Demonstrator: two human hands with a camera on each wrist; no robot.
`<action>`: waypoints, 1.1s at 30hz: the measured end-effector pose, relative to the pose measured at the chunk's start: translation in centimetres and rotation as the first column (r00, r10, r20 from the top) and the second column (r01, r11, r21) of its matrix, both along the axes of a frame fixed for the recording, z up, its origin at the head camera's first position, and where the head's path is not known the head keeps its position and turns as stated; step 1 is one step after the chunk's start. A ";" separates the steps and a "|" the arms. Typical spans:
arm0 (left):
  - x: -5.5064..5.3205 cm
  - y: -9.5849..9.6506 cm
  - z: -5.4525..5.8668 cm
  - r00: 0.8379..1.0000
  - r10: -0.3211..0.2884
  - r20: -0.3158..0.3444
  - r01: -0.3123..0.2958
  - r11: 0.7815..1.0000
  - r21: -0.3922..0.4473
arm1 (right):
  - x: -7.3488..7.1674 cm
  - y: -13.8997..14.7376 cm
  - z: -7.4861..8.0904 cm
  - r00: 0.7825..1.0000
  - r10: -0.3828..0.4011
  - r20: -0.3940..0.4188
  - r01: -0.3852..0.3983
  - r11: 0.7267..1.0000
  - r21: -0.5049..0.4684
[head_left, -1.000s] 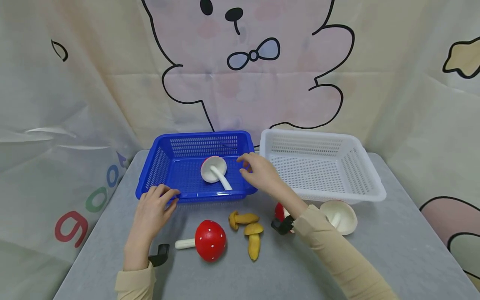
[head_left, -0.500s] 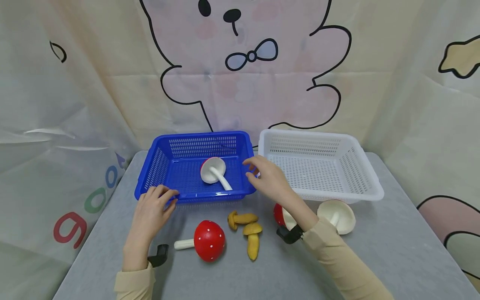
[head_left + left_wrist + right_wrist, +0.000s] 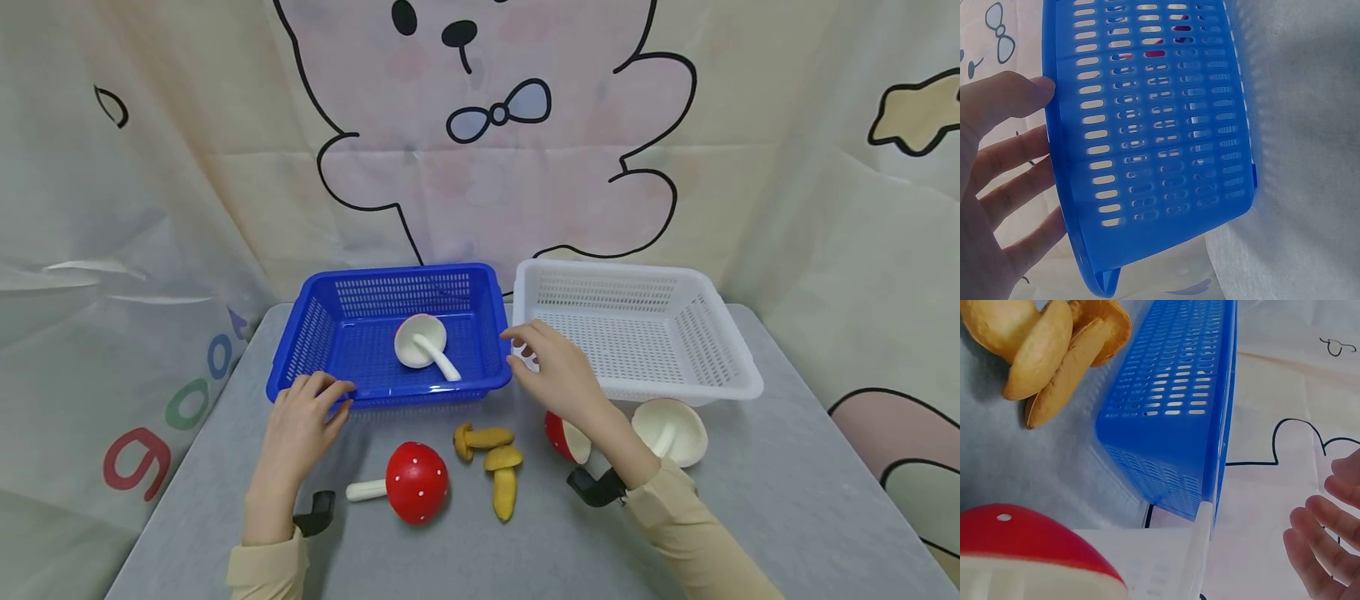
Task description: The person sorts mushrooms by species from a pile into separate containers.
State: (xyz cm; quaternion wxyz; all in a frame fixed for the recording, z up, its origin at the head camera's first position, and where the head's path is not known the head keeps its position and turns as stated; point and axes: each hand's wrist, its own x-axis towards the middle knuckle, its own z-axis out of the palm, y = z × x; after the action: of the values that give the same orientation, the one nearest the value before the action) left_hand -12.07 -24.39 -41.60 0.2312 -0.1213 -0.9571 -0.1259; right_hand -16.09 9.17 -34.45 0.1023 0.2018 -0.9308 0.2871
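Observation:
At the near left corner of the blue basket, my left hand grips the rim, its thumb in front and the fingers running behind. My right hand hovers over the gap between the blue and white baskets, fingers loosely bent with nothing in them. Inside the blue basket lies a toy mushroom, its white underside and stem showing. A red spotted toy mushroom lies on the table before it. Two yellow-brown mushrooms lie close together to its right.
The white basket stands right of the blue one. Before it lie a red-capped mushroom, partly under my right forearm, and a mushroom with its pale underside up. A printed curtain hangs behind the grey table.
My right hand has moved back from above the blue basket's right side, to the right and toward me, over the gap. The left hand stays at the rim.

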 end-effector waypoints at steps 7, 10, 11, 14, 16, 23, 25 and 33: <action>0.1 0.0 0.0 1.000 -0.005 -0.008 0.005 1.000 -0.006 | 1.1 1.1 -0.5 0.999 -0.020 -0.025 0.020 1.000 -0.008; 0.1 -0.1 0.0 1.000 -0.002 -0.004 0.002 1.000 -0.006 | 1.5 1.6 -0.7 0.999 -0.014 -0.040 0.014 1.000 -0.017; 0.1 -0.1 0.0 1.000 -0.001 -0.003 0.001 1.000 -0.005 | 1.7 1.8 -0.8 0.999 -0.014 -0.044 0.013 1.000 -0.020; 0.1 -0.1 0.0 1.000 0.001 -0.001 -0.001 1.000 -0.003 | 2.2 2.3 -1.1 0.998 -0.029 -0.052 0.027 0.999 -0.030; 0.1 -0.1 -0.1 1.000 0.002 -0.005 -0.002 1.000 -0.003 | 2.5 2.7 -1.4 0.997 -0.045 -0.055 0.043 0.998 -0.038; 0.0 -0.2 -0.1 1.000 -0.006 -0.029 0.006 1.000 -0.005 | 3.2 4.0 -2.2 0.995 -0.087 -0.041 0.083 0.993 -0.088; 0.1 -0.2 -0.1 1.000 -0.004 -0.024 0.004 1.000 -0.004 | 3.4 4.3 -2.5 0.995 -0.094 -0.028 0.090 0.991 -0.098; 0.1 0.1 0.0 1.000 0.007 0.010 -0.007 1.000 -0.001 | 4.2 5.5 -3.8 0.992 -0.123 0.014 0.124 0.984 -0.130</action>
State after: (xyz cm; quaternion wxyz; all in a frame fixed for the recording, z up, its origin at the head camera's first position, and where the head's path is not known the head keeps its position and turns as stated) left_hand -11.97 -24.31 -41.62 0.2267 -0.1176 -0.9587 -0.1254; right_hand -11.84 14.68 -38.26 0.1300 0.1355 -0.9211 0.3412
